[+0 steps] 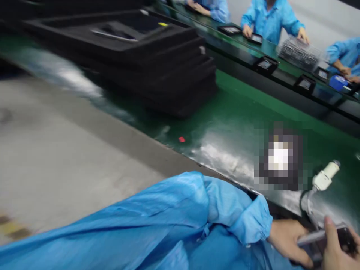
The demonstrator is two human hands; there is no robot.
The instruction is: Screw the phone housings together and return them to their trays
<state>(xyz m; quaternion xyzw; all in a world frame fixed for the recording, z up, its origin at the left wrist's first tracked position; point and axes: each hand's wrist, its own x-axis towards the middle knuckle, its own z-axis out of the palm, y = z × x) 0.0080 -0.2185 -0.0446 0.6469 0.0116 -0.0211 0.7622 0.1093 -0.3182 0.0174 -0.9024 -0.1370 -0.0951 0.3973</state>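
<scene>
Hands: left hand (pixel 289 240) and right hand (pixel 337 249) both gripping grey tool (pixel 312 237) over green belt (pixel 239 112)

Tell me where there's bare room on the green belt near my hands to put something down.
Bare green belt lies between the black tray stack and the blurred-out patch, around the small red tag. It is crowded by the left hand and right hand, which grip a slim grey tool beside the white connector and its cable.

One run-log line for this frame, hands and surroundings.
left hand: on dark device | right hand: gripping grey pen-like tool | green belt: black foam tray stack | view: blurred
</scene>
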